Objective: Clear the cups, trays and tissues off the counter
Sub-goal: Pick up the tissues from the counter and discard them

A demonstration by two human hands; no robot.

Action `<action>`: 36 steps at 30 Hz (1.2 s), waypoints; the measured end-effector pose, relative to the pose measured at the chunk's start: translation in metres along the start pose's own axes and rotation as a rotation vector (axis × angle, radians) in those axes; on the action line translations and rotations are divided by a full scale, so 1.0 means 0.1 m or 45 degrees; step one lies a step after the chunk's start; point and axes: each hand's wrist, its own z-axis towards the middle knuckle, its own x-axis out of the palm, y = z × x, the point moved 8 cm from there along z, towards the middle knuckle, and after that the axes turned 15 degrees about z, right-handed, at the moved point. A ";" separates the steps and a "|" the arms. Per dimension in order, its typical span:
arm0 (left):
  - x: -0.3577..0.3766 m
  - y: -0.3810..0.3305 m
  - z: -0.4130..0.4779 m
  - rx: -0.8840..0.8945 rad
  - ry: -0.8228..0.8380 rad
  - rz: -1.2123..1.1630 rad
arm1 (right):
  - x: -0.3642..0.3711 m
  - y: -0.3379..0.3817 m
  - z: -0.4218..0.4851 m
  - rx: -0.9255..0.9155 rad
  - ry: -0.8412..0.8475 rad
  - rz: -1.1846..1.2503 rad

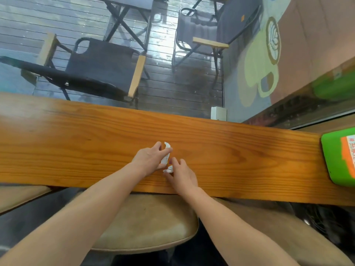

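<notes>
A long wooden counter (76, 143) runs across the view. Near its middle my left hand (148, 159) pinches a crumpled white tissue (166, 155) between thumb and fingers, just above the wood. My right hand (182, 174) lies close beside it, fingertips closed on a smaller white tissue scrap (168, 169) resting on the counter. The two hands nearly touch. No cups are in view.
A green tray (335, 158) with an orange and white label sits at the counter's right end. A tan padded stool (146, 225) stands below the near edge. Behind the glass are folding chairs (99, 70) on dark decking. A small white box (218, 113) stands at the counter's far edge.
</notes>
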 end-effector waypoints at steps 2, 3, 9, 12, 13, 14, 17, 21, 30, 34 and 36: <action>0.05 -0.02 0.01 0.012 -0.003 0.008 | 0.05 -0.01 0.00 -0.015 -0.002 -0.015; 0.08 -0.02 0.02 0.013 -0.005 0.018 | 0.06 -0.01 -0.01 -0.026 -0.002 -0.022; 0.16 0.02 0.02 -0.010 -0.014 -0.017 | 0.06 -0.05 0.01 -0.047 -0.021 -0.004; 0.17 0.01 0.02 -0.024 -0.019 -0.133 | 0.10 -0.09 0.01 -0.020 0.009 -0.042; 0.18 0.00 0.02 -0.030 -0.009 -0.155 | 0.12 -0.11 0.01 -0.024 0.028 -0.074; 0.20 0.00 0.02 -0.031 0.014 -0.164 | 0.13 -0.12 0.01 -0.025 0.050 -0.094; 0.27 -0.01 0.01 -0.006 0.106 -0.167 | 0.14 -0.16 -0.04 -0.004 0.102 -0.105; 0.24 -0.04 -0.06 -0.012 0.176 -0.226 | 0.07 -0.22 -0.09 0.055 0.132 -0.072; -0.17 0.00 -0.15 -0.022 0.211 -0.114 | -0.29 -0.37 0.00 0.340 0.147 0.243; -0.49 -0.01 -0.17 -0.063 0.111 -0.222 | -0.53 -0.34 0.00 0.355 0.109 0.402; -0.66 -0.06 -0.18 -0.062 0.028 -0.263 | -0.67 -0.28 -0.01 0.294 0.083 0.430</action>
